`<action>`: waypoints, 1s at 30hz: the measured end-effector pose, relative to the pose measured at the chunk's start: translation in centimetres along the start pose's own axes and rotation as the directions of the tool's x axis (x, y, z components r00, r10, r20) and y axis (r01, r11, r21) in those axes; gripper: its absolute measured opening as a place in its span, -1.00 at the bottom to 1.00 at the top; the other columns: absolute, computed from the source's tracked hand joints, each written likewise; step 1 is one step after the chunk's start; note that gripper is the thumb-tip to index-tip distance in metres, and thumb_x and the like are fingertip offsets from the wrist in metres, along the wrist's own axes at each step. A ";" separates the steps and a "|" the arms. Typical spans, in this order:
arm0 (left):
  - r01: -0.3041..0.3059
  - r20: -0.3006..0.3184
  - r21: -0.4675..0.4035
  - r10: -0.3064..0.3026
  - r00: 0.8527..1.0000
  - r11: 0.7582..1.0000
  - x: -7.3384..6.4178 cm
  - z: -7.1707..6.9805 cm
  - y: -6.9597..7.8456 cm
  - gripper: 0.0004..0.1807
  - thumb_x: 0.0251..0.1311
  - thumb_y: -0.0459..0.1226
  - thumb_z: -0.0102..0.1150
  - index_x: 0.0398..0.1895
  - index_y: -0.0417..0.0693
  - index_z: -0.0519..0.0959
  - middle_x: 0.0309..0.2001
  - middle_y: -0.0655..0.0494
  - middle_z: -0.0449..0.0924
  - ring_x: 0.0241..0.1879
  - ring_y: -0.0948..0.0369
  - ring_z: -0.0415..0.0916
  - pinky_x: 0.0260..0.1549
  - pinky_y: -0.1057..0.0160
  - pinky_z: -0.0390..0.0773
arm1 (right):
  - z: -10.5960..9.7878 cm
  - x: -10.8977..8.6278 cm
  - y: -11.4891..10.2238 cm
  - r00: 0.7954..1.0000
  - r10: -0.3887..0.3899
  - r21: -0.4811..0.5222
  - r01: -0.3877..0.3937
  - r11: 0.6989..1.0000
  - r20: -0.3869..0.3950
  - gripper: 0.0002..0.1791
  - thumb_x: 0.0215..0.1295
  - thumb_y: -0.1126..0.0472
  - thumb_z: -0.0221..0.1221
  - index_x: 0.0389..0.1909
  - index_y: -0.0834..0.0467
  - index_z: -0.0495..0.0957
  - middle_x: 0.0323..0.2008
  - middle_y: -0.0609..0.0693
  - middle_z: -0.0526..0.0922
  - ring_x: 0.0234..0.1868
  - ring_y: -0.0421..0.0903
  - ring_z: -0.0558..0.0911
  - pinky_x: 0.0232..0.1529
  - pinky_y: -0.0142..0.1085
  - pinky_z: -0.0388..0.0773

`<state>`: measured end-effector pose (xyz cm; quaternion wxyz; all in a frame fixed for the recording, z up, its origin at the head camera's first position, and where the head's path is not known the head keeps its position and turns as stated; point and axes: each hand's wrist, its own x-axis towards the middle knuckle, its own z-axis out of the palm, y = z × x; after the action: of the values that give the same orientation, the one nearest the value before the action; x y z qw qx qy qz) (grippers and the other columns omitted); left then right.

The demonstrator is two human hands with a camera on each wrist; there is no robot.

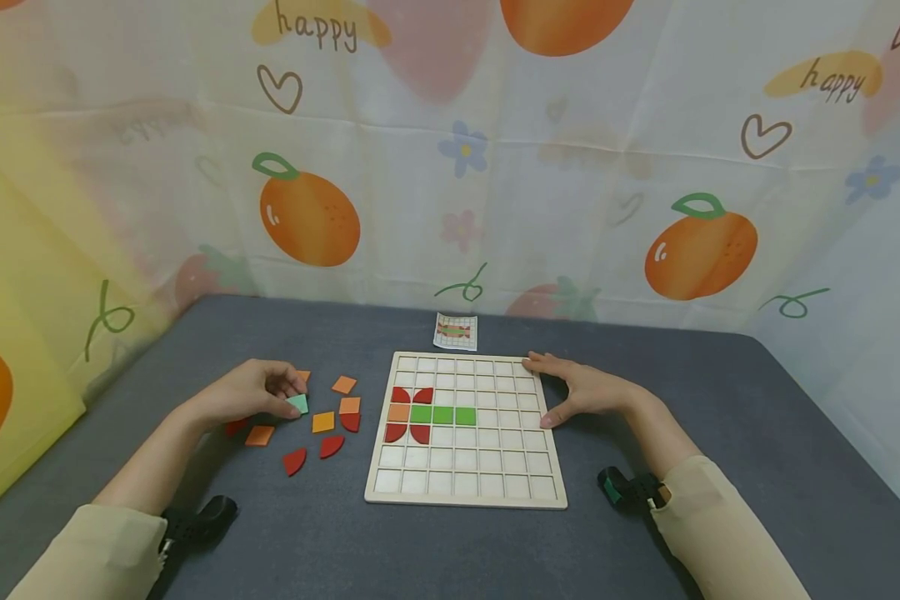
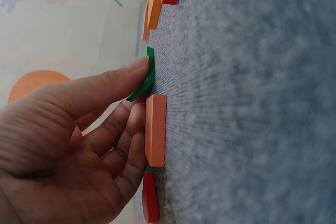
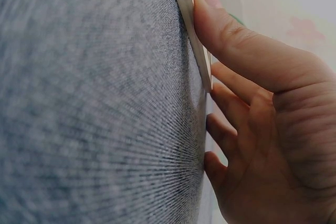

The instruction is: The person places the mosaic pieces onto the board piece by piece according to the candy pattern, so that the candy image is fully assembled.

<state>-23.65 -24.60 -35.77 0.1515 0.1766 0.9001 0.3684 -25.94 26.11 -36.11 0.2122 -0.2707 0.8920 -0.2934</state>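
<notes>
My left hand (image 1: 258,390) pinches a green square tile (image 2: 148,74) between thumb and fingers, with the tile tilted just above the table. Beneath and around that hand lie loose tiles, among them an orange square (image 2: 156,129) close to the curled fingers. My right hand (image 1: 588,389) rests its spread fingers and thumb on the right edge of a wooden grid board (image 1: 487,500). At the board's left side sit several red quarter-circle tiles (image 1: 395,432), one orange square (image 1: 398,412) and a row of 3 green squares (image 1: 442,414).
A small pattern card (image 1: 456,332) lies behind the board. Left of the board are a yellow-orange square (image 1: 323,422), more orange tiles (image 1: 344,384) and red quarter circles (image 1: 295,461) on the dark grey table (image 1: 465,554). A printed curtain (image 1: 420,208) hangs behind the table.
</notes>
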 end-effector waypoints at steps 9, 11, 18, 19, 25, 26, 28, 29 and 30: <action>0.005 -0.028 -0.028 -0.005 1.000 1.000 0.1 0.1 0.3 -0.72 0.20 -0.21 0.32 -0.09 -0.17 0.60 -0.14 0.00 0.65 -0.22 0.32 0.51 -0.22 0.36 0.56 | 0.0 -0.1 0.0 1.000 -0.004 -0.001 0.004 1.000 0.001 0.16 0.03 -0.07 0.46 0.56 0.11 0.01 0.61 0.18 -0.18 0.60 0.30 -0.27 0.45 0.40 -0.29; 0.003 -0.039 -0.016 -0.003 0.999 1.000 0.1 0.2 0.7 -0.72 0.22 -0.20 0.31 -0.09 -0.16 0.61 -0.14 0.02 0.67 -0.21 0.32 0.53 -0.20 0.35 0.56 | 0.0 -0.1 0.0 1.000 -0.002 -0.001 0.002 1.000 0.001 0.16 0.03 -0.07 0.46 0.56 0.11 0.00 0.61 0.18 -0.18 0.60 0.29 -0.27 0.45 0.39 -0.29; 0.004 -0.086 0.018 -0.003 0.996 1.000 0.5 1.2 2.8 -0.72 0.24 -0.16 0.30 -0.07 -0.11 0.65 -0.18 0.05 0.69 -0.21 0.23 0.58 -0.15 0.24 0.55 | 0.1 0.1 0.0 1.000 -0.002 -0.006 0.002 1.000 -0.001 0.16 0.03 -0.08 0.46 0.56 0.12 0.00 0.61 0.19 -0.18 0.60 0.30 -0.26 0.44 0.40 -0.28; 0.001 -0.091 0.012 0.000 0.996 1.000 0.5 1.4 3.2 -0.72 0.24 -0.16 0.30 -0.07 -0.11 0.65 -0.17 0.03 0.69 -0.20 0.22 0.58 -0.14 0.23 0.56 | 0.1 0.1 0.0 1.000 -0.002 -0.004 0.002 1.000 -0.001 0.17 0.02 -0.08 0.46 0.56 0.12 0.01 0.61 0.19 -0.18 0.60 0.30 -0.26 0.45 0.40 -0.28; -0.035 -0.096 -0.034 0.032 0.995 0.999 1.3 2.8 5.1 -0.80 0.23 -0.21 0.30 -0.13 -0.08 0.66 -0.20 0.04 0.69 -0.19 0.20 0.60 -0.15 0.21 0.60 | 0.1 0.1 0.0 1.000 -0.007 -0.001 0.007 1.000 0.001 0.15 0.03 -0.06 0.46 0.56 0.13 0.01 0.61 0.18 -0.18 0.60 0.29 -0.26 0.45 0.39 -0.27; -0.041 -0.091 -0.044 0.036 0.995 0.998 1.4 3.1 5.4 -0.81 0.22 -0.21 0.31 -0.14 -0.07 0.66 -0.22 0.05 0.69 -0.20 0.20 0.60 -0.16 0.21 0.61 | 0.1 0.1 0.0 1.000 -0.007 -0.002 0.007 1.000 0.001 0.15 0.04 -0.06 0.46 0.56 0.13 0.01 0.61 0.18 -0.18 0.60 0.29 -0.26 0.45 0.39 -0.27; -0.066 -0.077 -0.058 0.061 0.995 0.996 1.7 3.5 6.0 -0.82 0.22 -0.23 0.30 -0.15 -0.08 0.66 -0.24 0.04 0.68 -0.22 0.17 0.59 -0.17 0.20 0.60 | 0.1 0.0 0.0 1.000 -0.008 -0.002 0.008 1.000 0.002 0.15 0.04 -0.06 0.46 0.56 0.13 0.01 0.61 0.19 -0.18 0.60 0.29 -0.27 0.45 0.39 -0.27; -0.073 -0.069 -0.066 0.068 0.995 0.995 1.9 3.8 6.3 -0.82 0.22 -0.23 0.30 -0.15 -0.08 0.66 -0.26 0.04 0.68 -0.24 0.16 0.59 -0.18 0.20 0.60 | 0.1 0.0 0.0 1.000 -0.008 -0.001 0.008 1.000 0.002 0.15 0.04 -0.06 0.46 0.56 0.13 0.01 0.61 0.19 -0.19 0.60 0.29 -0.27 0.45 0.39 -0.27; -0.085 -0.060 -0.072 0.081 0.995 0.994 2.0 4.0 6.5 -0.82 0.23 -0.24 0.30 -0.14 -0.10 0.65 -0.26 0.03 0.68 -0.25 0.16 0.59 -0.19 0.20 0.60 | 0.1 0.0 0.0 1.000 -0.007 0.000 0.007 1.000 0.002 0.15 0.04 -0.05 0.46 0.56 0.13 0.01 0.61 0.18 -0.19 0.60 0.29 -0.28 0.45 0.39 -0.28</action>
<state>-22.49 -16.94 -34.09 0.1167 0.1975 0.8817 0.4124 -25.90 26.11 -36.17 0.2123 -0.2740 0.8908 -0.2937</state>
